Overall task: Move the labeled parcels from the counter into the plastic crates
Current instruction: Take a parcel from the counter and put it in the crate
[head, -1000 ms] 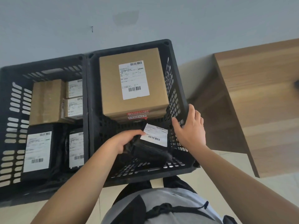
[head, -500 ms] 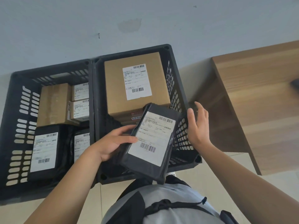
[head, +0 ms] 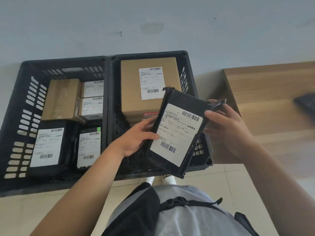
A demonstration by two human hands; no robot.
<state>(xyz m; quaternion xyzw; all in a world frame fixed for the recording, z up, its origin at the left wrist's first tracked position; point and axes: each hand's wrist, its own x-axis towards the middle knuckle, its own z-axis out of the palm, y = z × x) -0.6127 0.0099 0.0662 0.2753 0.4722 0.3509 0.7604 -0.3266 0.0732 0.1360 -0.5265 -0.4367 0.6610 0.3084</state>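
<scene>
Pale wall [head: 170,12], tiled floor [head: 214,176]. We hold black parcel [head: 177,133] tilted over right crate [head: 150,54], not yet inside. Left hand [head: 136,138] fingers clamped on left edge, right hand [head: 228,130] pinching upper right edge. Risk: loose wrap slips, parcel catches rim, drops outside.

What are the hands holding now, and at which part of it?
Both hold the black parcel: the left hand grips its left edge, thumb on the label; the right hand pinches the right edge near the top corner.
</scene>
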